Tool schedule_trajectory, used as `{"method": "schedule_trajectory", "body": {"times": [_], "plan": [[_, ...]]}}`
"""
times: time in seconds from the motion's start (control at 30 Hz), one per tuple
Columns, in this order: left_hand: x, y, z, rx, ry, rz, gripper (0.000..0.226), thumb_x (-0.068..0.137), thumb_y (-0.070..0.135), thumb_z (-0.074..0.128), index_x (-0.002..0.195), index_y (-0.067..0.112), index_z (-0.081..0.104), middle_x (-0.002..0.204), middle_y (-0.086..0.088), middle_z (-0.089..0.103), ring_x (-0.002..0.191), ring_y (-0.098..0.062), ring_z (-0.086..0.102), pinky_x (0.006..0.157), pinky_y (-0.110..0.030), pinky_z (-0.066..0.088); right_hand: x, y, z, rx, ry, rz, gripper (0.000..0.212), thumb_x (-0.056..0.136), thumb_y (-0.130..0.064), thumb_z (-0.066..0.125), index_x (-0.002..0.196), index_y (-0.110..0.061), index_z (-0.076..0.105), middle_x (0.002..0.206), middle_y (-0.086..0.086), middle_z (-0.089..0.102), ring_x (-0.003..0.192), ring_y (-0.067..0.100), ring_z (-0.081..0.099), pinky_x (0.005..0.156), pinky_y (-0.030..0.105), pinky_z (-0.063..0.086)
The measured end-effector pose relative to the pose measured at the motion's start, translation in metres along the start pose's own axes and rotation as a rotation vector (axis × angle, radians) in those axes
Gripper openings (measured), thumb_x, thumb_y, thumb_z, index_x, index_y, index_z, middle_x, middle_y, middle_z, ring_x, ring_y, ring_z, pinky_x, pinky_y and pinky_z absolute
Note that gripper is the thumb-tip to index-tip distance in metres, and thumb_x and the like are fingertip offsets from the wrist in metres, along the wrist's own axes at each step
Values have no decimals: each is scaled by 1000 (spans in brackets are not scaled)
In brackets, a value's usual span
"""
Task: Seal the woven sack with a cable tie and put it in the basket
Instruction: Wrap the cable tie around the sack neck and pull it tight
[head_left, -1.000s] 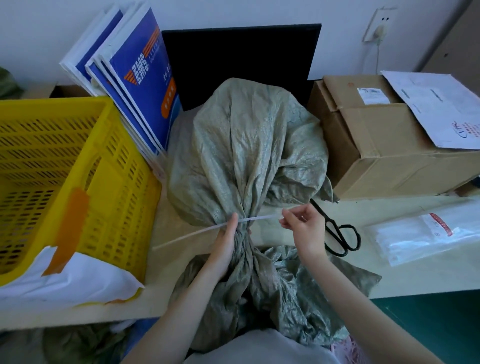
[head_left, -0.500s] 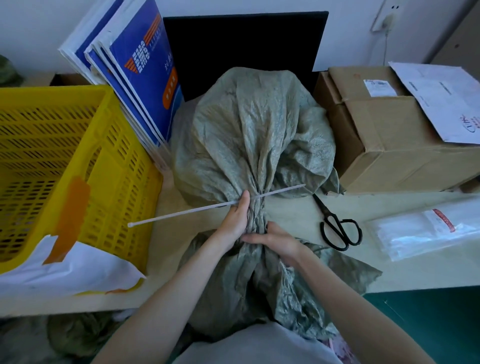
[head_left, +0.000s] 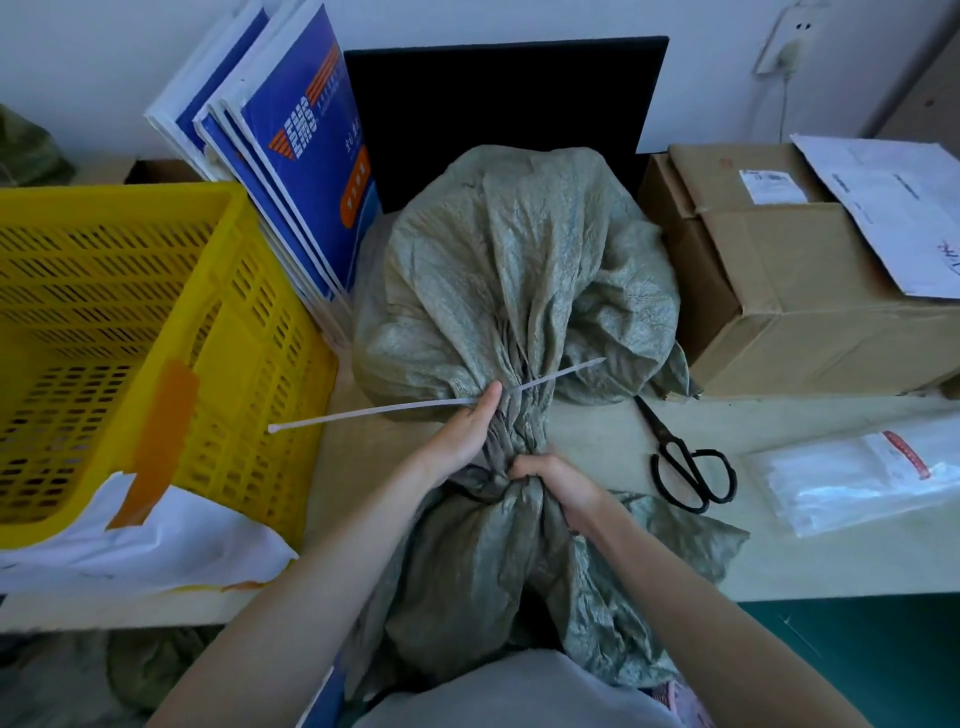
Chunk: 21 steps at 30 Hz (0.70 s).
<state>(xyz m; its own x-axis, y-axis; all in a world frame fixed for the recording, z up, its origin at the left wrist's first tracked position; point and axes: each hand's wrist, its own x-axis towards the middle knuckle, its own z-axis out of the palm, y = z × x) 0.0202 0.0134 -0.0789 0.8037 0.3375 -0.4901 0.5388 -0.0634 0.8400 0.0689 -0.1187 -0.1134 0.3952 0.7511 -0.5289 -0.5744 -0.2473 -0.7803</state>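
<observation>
The left hand (head_left: 462, 436) grips the gathered neck of the crumpled grey-green woven sack (head_left: 519, 291) and pins the thin white plastic cable tie (head_left: 395, 410) against it, thumb along the strap. The right hand (head_left: 550, 480) is closed around the same neck just below, bunching the cloth. One second earlier the right hand pinched the tie's right end out beside the sack; it has since let go and come down to the neck, and the tie now lies straight across the gather, both ends free. The tie is thus placed but not looped or locked, so sealing appears to be at an early stage; the right hand seems to be tightening the gather before the strap is wrapped.

The sack stands on the pale tabletop (head_left: 597, 441), its body upright behind the hands and its open skirt draped over the near edge toward the person. The tie's left end reaches close to the wall of the yellow perforated plastic basket (head_left: 156, 322), which stands just left of the sack. Blue-and-white printed folders (head_left: 301, 156) lean between basket and sack. On the right, black-handled scissors (head_left: 685, 467) lie near the neck, with a brown cardboard box (head_left: 805, 291) behind them and a clear plastic packet (head_left: 857, 478) further right. Open room for wrapping is narrow on the left and wider on the right, above the scissors.
</observation>
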Motion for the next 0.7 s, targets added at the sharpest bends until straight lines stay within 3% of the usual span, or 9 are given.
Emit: {"method": "schedule_trajectory", "body": {"times": [0.1, 0.2, 0.27, 0.33, 0.37, 0.47, 0.6, 0.7], "plan": [[-2, 2, -5, 12, -2, -7, 63, 97, 55, 25, 139, 13, 46, 142, -5, 48, 132, -17, 43, 108, -25, 31, 4, -7, 3, -90, -37, -31, 35, 70, -9, 72, 105, -12, 69, 99, 13, 73, 93, 32, 69, 87, 42, 54], [-4, 5, -11, 56, 59, 13, 59, 96, 56, 31, 132, 16, 55, 126, 1, 57, 123, -15, 49, 93, -20, 32, 12, -5, 7, -95, 117, -64, 31, 70, -4, 75, 100, -7, 71, 97, 16, 74, 90, 33, 70, 82, 42, 57], [-9, 4, -16, 61, 155, 0, 47, 94, 57, 37, 118, 24, 61, 102, 8, 56, 98, -9, 55, 78, -23, 36, 16, -2, 8, -59, 187, -43, 29, 68, -6, 74, 97, -4, 71, 94, 21, 73, 88, 36, 70, 82, 48, 57], [-12, -3, -17, 101, 286, -25, 42, 93, 57, 39, 90, 20, 60, 77, 2, 52, 68, -12, 51, 58, -27, 32, 18, 3, 7, -34, 229, -35, 29, 66, -9, 72, 94, -2, 71, 93, 23, 73, 86, 38, 70, 82, 52, 56], [-16, -7, -16, 106, 358, -22, 45, 94, 54, 39, 82, 15, 58, 71, -5, 51, 63, -18, 50, 54, -30, 29, 18, 5, 8, -27, 242, -36, 28, 65, -9, 72, 93, -2, 72, 92, 23, 72, 85, 38, 70, 81, 52, 56], [-30, -27, -8, 42, 557, 90, 50, 100, 40, 35, 63, 9, 49, 56, -7, 46, 52, -25, 44, 48, -32, 27, 17, 8, 9, -10, 271, -58, 17, 71, -2, 68, 88, -1, 72, 87, 20, 73, 79, 33, 70, 75, 44, 58], [-53, -58, -6, -188, 723, 198, 37, 102, 30, 34, 68, 19, 43, 59, 1, 40, 49, -6, 39, 49, -20, 31, 15, 11, 7, 23, 299, -60, 22, 74, -2, 68, 95, 3, 69, 90, 23, 71, 82, 35, 69, 76, 45, 56], [-62, -86, -14, -259, 760, 172, 37, 101, 31, 36, 70, 14, 46, 58, 4, 37, 49, -6, 36, 57, -32, 31, 16, 13, 6, 32, 298, -71, 25, 71, -5, 70, 95, 2, 70, 96, 24, 71, 87, 37, 69, 80, 49, 56]]}}
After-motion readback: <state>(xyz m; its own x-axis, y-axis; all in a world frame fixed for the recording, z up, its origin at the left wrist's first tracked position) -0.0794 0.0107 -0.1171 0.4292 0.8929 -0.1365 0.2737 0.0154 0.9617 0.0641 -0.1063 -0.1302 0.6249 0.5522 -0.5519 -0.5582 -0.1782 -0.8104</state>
